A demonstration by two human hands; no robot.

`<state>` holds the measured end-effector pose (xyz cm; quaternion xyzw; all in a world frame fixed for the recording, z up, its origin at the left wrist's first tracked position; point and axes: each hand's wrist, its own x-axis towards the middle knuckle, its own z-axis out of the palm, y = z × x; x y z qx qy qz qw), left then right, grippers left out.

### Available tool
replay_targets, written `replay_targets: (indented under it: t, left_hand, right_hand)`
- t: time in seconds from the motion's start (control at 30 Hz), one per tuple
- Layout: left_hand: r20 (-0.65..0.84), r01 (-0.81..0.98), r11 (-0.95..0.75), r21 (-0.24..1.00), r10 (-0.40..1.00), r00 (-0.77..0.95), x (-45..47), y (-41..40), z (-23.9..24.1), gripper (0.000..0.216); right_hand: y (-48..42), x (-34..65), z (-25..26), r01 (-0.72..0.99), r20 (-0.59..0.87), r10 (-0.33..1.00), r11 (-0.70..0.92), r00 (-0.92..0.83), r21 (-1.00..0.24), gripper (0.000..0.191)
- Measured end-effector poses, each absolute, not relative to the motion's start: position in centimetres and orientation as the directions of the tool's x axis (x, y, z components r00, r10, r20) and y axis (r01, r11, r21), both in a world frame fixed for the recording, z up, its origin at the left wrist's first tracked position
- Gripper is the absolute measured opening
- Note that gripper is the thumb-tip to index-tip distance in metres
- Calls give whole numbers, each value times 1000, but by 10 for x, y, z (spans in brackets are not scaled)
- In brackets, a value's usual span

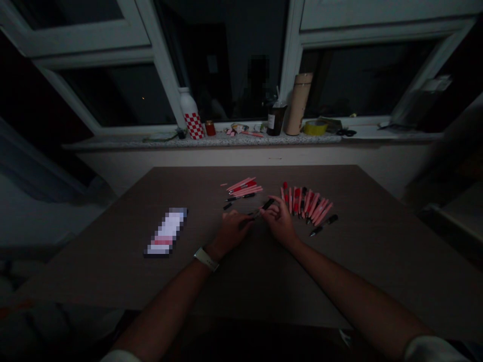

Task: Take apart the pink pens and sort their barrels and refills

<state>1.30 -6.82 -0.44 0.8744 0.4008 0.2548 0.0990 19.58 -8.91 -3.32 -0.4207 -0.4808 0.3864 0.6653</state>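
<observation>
Over the middle of the table, a black pen [268, 203] slants between my two hands. My left hand [233, 230], with a pale band on its wrist, has its fingers closed on the pen's lower left end. Closed around the thicker black end is my right hand [282, 223]. Beyond my left hand lies a small pile of pink, red and black pens [244, 188], with a short black cap-like piece [227, 206] beside it. A fanned row of pink, red and black pens [302, 201] lies beyond my right hand. One separate black pen [323, 225] rests nearer me.
A lit phone [168, 231] lies on the table [241, 281] at left. Along the windowsill [226, 143] stand a checkered bottle [192, 115], a small red jar [210, 128], a dark cup [276, 118], a tan flask [299, 105] and a yellow tape roll [315, 127].
</observation>
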Motion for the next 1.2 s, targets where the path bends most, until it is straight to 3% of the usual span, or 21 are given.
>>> replay_targets:
  t: [0.3, 0.43, 0.63, 0.8, 0.97, 1.2]
  left_hand:
    - [342, 642, -679, 356, 734, 586, 12, -69, -2, 21]
    - [361, 631, -678, 377, 735, 574, 11, -69, 1, 19]
    - [395, 622, -656, 428, 754, 524, 9, -67, 0, 18]
    - [418, 598, -620, 508, 784, 459, 7, -64, 1, 15]
    - [422, 574, -592, 566, 806, 415, 8, -62, 3, 17]
    - [349, 751, -527, 397, 844, 407, 10, -64, -3, 32]
  right_hand:
    - [-87, 196, -37, -190, 343, 912, 386, 224, -903, 50]
    - [-84, 199, -42, -237, 297, 930, 345, 214, -908, 48]
    - [-85, 204, -36, -296, 219, 974, 227, 60, -928, 39]
    - [-89, 204, -25, -250, 143, 990, 135, -14, -959, 38]
    - [-90, 198, -30, -188, 191, 977, 170, -98, -967, 35]
    - [-81, 204, -41, -167, 257, 944, 293, 206, -941, 32]
